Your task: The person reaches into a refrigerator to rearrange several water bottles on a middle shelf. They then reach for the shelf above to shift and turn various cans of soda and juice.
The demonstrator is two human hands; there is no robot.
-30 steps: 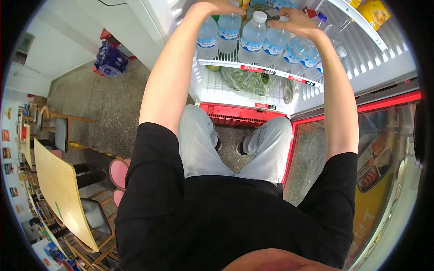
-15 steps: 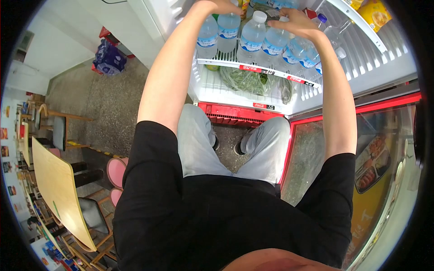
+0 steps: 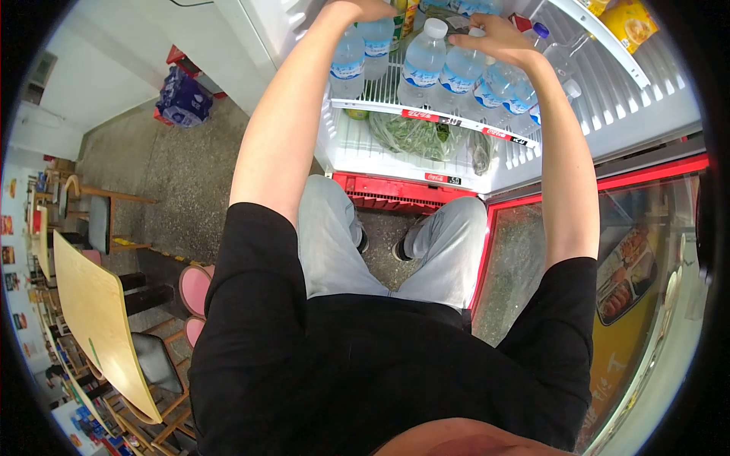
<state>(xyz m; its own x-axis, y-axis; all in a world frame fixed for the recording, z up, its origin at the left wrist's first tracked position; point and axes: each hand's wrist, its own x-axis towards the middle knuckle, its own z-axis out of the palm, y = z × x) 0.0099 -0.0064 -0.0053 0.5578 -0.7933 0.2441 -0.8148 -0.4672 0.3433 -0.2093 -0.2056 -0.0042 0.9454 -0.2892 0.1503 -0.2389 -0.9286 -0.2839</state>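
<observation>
My left hand [image 3: 369,9], partly cut off by the top edge, closes over the top of a water bottle [image 3: 376,39] at the left of the fridge shelf. Another water bottle [image 3: 347,64] stands just left of it. My right hand [image 3: 494,38] is closed around the neck of a clear water bottle [image 3: 461,72] with a blue label; its white cap shows between the fingers. Beside that bottle stands a white-capped water bottle [image 3: 424,64]. More bottles [image 3: 506,90] lean together under my right wrist.
A wire shelf with a white front rail [image 3: 357,104] carries the bottles. Below lie bagged greens [image 3: 414,137]. The open glass door [image 3: 525,251] stands at my right. Yellow packets [image 3: 630,29] sit up in the right corner. A wooden table [image 3: 99,319] and pink stools [image 3: 196,290] are at left.
My left hand and the bottle under it have shifted slightly left and back, widening the gap to the middle bottles. A green container behind shows more. My right hand stays nearly still.
</observation>
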